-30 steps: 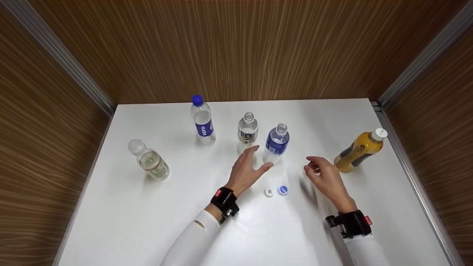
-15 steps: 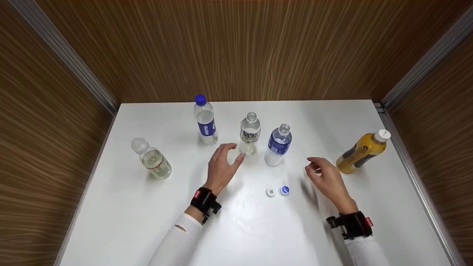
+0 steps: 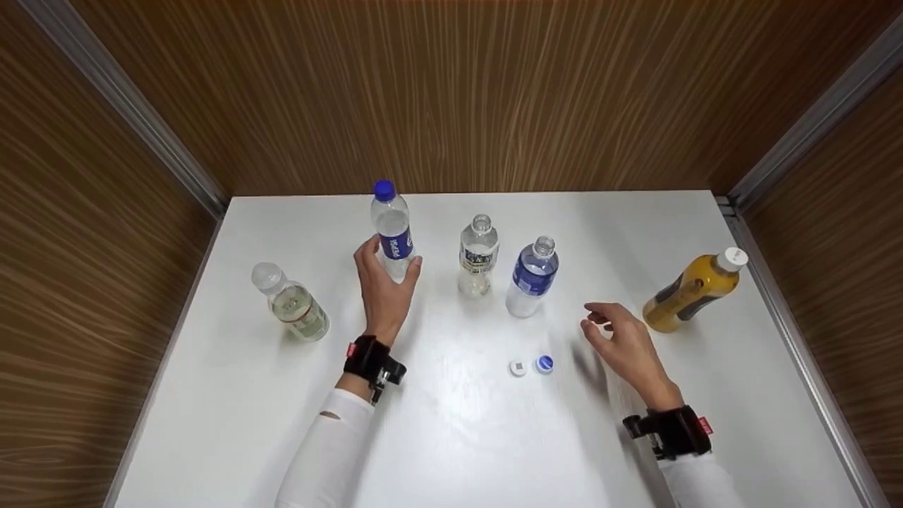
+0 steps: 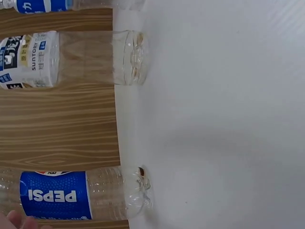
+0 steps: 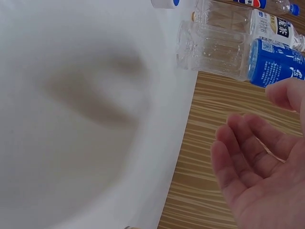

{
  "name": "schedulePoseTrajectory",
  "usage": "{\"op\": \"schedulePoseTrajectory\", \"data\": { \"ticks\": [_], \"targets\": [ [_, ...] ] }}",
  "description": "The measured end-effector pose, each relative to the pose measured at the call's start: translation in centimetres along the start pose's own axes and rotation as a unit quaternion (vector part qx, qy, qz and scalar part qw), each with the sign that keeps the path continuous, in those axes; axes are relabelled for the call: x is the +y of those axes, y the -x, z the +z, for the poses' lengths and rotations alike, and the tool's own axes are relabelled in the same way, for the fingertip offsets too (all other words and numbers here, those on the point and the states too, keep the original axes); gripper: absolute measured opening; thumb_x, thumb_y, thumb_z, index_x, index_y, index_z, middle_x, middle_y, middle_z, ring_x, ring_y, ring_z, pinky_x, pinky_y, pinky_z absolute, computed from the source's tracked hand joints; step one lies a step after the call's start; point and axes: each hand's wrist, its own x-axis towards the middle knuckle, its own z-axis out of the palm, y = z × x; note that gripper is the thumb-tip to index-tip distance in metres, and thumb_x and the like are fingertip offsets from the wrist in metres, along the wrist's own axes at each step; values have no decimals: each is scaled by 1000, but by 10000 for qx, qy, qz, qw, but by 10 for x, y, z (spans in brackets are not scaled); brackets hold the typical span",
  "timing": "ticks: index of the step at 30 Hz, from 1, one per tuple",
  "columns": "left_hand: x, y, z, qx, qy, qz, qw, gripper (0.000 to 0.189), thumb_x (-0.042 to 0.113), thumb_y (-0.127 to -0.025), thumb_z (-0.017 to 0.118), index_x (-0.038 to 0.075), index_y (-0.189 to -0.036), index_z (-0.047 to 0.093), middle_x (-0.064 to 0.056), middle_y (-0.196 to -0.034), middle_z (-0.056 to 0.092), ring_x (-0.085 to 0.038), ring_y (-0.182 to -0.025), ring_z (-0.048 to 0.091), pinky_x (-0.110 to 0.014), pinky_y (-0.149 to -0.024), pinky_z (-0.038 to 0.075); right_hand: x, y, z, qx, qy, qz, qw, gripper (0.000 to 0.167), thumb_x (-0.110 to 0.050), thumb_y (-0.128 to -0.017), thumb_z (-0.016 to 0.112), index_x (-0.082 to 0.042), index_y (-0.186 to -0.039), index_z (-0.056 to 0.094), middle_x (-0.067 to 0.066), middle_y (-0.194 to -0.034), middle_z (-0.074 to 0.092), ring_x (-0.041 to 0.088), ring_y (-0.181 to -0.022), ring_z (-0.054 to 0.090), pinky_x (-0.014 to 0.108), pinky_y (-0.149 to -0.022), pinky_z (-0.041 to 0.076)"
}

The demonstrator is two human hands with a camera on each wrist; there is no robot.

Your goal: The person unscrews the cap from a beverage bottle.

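My left hand (image 3: 384,293) is at the Pepsi bottle (image 3: 394,224), which stands upright with a blue cap and blue label. The fingers are on its left side and the thumb on its right, spread rather than curled tight. In the left wrist view the fingertips (image 4: 21,222) show right beside the label. My right hand (image 3: 624,346) hovers with loosely bent fingers and nothing in it, left of the yellow bottle (image 3: 688,293). Two uncapped clear bottles stand between the hands: one with a white label (image 3: 478,257), one with a blue label (image 3: 532,279).
A white cap (image 3: 518,367) and a blue-and-white cap (image 3: 544,364) lie on the white table (image 3: 451,437). At the left a clear-capped bottle (image 3: 300,310) holds pale liquid. Wood-grain panels (image 3: 465,99) wall in the back and both sides.
My left hand has moved left and away from me, from beside the two uncapped bottles to the Pepsi bottle. The right hand has stayed in place. The bottles and caps stand as before.
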Motion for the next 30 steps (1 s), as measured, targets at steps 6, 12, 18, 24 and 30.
{"op": "schedulePoseTrajectory", "data": {
  "ticks": [6,12,18,24,30],
  "targets": [
    [-8,-15,7,-16,177,-474,9987,94,36,-90,81,8,-158,22,-13,-157,29,-28,-146,35,-50,-122,28,-1,1,-1,-36,58,56,10000,33,-11,-96,70,2,-126,68,17,-115,68,34,-105,66,52,-89,54],
    [-16,-25,13,-74,376,-547,9978,101,35,-87,83,6,-160,19,-16,-159,29,-31,-145,37,-48,-120,31,-1,2,0,5,25,-9,10000,32,-11,-96,71,0,-125,69,15,-116,69,32,-107,67,52,-90,53],
    [-16,-37,21,-5,735,-942,9928,102,34,-87,84,6,-161,20,-18,-159,31,-32,-145,37,-47,-120,31,-1,2,-1,34,48,-57,10000,30,-9,-95,71,0,-124,69,15,-115,69,32,-106,67,50,-90,54],
    [-14,-48,29,46,892,-1168,9891,104,33,-86,85,6,-162,18,-17,-159,34,-29,-145,38,-42,-120,30,1,2,-1,-15,42,-28,10000,32,-11,-95,71,1,-125,69,17,-116,69,33,-107,67,51,-90,54],
    [-14,-56,34,162,1036,-1207,9871,103,28,-85,87,5,-161,21,-16,-155,41,-28,-142,42,-41,-119,32,1,2,-1,-60,68,1,10000,32,-11,-95,71,1,-125,69,18,-116,69,34,-106,67,53,-88,55]
  ]
}}
